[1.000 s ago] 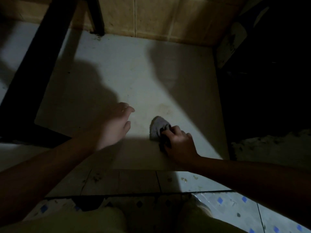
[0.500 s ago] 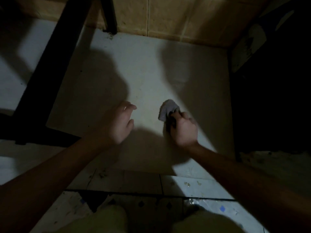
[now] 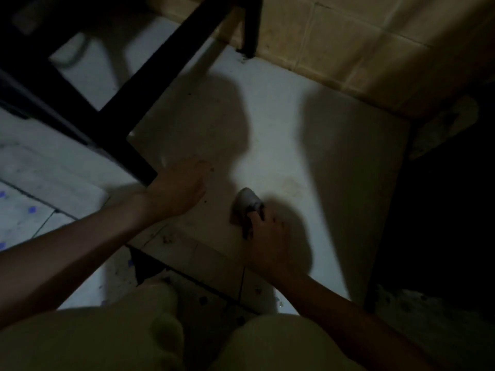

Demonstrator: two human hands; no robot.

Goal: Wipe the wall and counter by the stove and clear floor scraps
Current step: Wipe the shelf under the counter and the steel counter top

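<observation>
a pale slab (image 3: 281, 145) at floor level is seen from above in a dimly lit kitchen corner, crossed by the hard shadows of a head and arms. a small grey cloth (image 3: 245, 200) is gripped in the right hand (image 3: 267, 234), with the fingers curled round it, and is pressed to the slab near its front edge. the left hand (image 3: 182, 188) is held palm down with fingers straight, just to the left of the cloth and apart from it. whether it touches the surface cannot be told in the low light. a faint brownish stain (image 3: 290, 183) is visible on the slab just beyond the cloth. dark specks of debris (image 3: 167, 239) are scattered over the narrow tiles along the slab's front edge. tan wall tiles (image 3: 348, 41) are seen behind the slab at upper right. a black frame (image 3: 160, 73) is set across the upper left, with one leg ending where wall meets slab. floor tiles (image 3: 24, 215) with small blue marks are seen at lower left. the right side is lost in darkness. knees (image 3: 80, 341) in light trousers are seen along the bottom edge.
</observation>
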